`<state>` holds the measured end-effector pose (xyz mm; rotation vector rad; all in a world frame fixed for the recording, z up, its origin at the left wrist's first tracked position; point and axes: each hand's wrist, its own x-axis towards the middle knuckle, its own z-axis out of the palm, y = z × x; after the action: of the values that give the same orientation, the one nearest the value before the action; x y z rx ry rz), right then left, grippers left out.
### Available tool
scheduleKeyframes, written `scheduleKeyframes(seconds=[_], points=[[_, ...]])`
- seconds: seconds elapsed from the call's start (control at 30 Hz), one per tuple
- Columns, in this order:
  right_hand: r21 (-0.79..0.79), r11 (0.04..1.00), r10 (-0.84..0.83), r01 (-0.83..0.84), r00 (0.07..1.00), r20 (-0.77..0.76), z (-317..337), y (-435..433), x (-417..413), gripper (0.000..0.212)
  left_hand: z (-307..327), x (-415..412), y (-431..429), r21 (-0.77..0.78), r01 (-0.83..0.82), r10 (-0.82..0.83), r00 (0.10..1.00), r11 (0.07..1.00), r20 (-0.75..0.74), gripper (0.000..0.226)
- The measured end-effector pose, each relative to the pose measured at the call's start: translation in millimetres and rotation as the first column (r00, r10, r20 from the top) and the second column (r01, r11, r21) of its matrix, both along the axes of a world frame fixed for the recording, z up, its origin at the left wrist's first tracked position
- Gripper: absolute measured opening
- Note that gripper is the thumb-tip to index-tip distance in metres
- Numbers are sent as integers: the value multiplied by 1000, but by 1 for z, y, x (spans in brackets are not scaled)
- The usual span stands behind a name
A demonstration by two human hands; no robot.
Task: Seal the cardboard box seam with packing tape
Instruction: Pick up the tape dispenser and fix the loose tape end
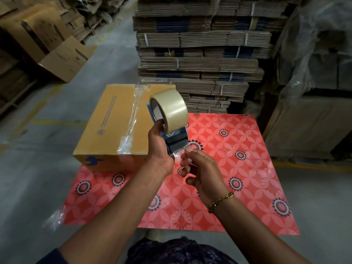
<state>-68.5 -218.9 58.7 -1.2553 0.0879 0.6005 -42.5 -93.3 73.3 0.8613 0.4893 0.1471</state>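
A closed brown cardboard box [112,122] rests on the left part of a red flowered table [238,168]. Clear tape runs along its top seam [134,113] and down the near side. My left hand [159,149] grips a blue tape dispenser [176,140] holding a big roll of clear tape [171,109], raised just right of the box. My right hand [200,168], with a gold bracelet at the wrist, pinches the loose tape end [179,157] at the dispenser's mouth.
A tall stack of bundled flat cardboard [200,54] stands right behind the table. Assembled boxes [62,58] sit on the floor at the left. Plastic-wrapped pallets [314,73] fill the right side. Grey concrete floor with yellow lines surrounds the table.
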Motion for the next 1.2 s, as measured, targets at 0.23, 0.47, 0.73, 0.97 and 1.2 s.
scheduleKeyframes(seconds=[0.23,0.47,0.73,0.97,1.2], points=[[-82,997,6,-4,1000,27,1,29,11,26,-9,12,28,21,11,-10,1000,1000,-28,35],[-97,992,-71,79,994,85,-5,49,14,17,-21,30,53,-52,69,-72,995,996,-75,40],[-145,981,-121,127,991,49,-16,58,-6,21,-44,46,74,-150,104,-116,991,983,-71,38],[-200,972,-131,121,991,-33,-34,72,-13,26,-71,54,92,-67,181,-190,965,981,-178,36],[-261,948,-232,182,957,-174,-67,79,-4,18,-103,76,115,353,276,-142,921,894,-362,29]])
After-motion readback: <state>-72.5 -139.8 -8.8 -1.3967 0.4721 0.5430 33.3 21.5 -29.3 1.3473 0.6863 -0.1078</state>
